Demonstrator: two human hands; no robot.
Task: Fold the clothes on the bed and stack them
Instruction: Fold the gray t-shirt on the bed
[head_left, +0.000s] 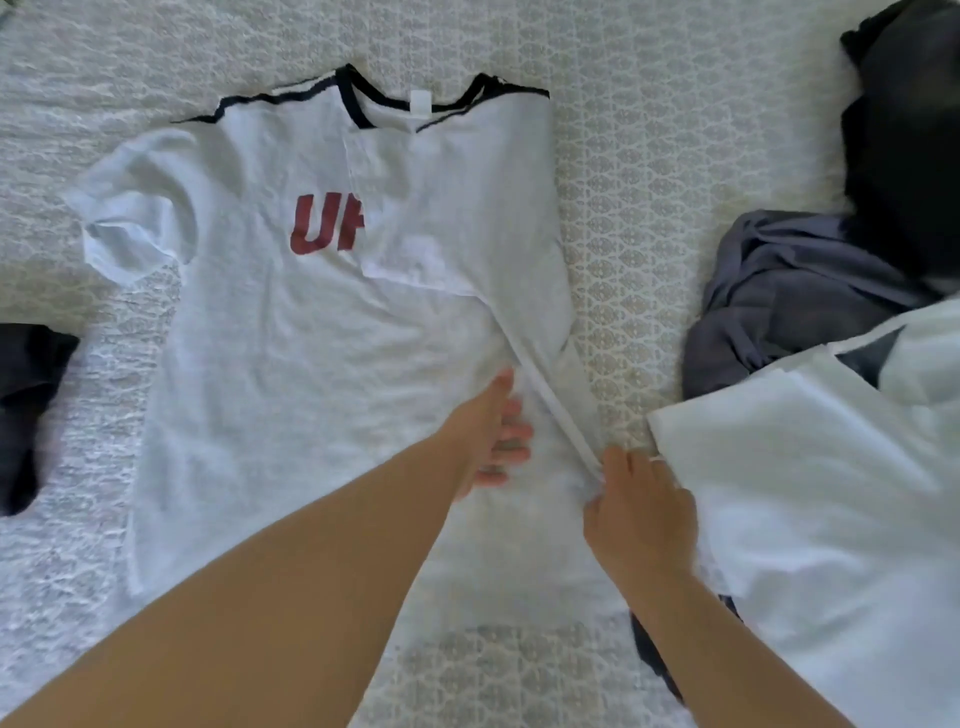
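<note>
- The left hand (491, 431) lies on the lower middle of the white T-shirt (249, 364), fingers fairly straight and pointing to the right, pressing the cloth flat and gripping nothing.
- The right hand (641, 512) is at the shirt's lower right, fingers curled with the thumb forward, pinching the hem edge (550, 400) of the folded-over side (the fingertips themselves are hidden under the cloth).
- The T-shirt is spread on the bed (623, 182) with its dark-trimmed collar (363, 104) away from the person; its right side is folded inward over the front, covering part of the red lettering (324, 226), of which only the first letters show.
- The left sleeve (130, 228) lies spread out flat to the side.
- The bed cover is pale with a small repeating pattern, and the shirt sits roughly in its middle.
- Just right of the right hand lies a white garment (810, 493), its near corner close to the pinched hem.
- Beyond that, a crumpled grey-blue garment (779, 296) partly sits under the white one, and a dark garment (909, 156) is heaped at the far right.
- At the left edge, well apart from the shirt, lies a dark folded piece (26, 410).
</note>
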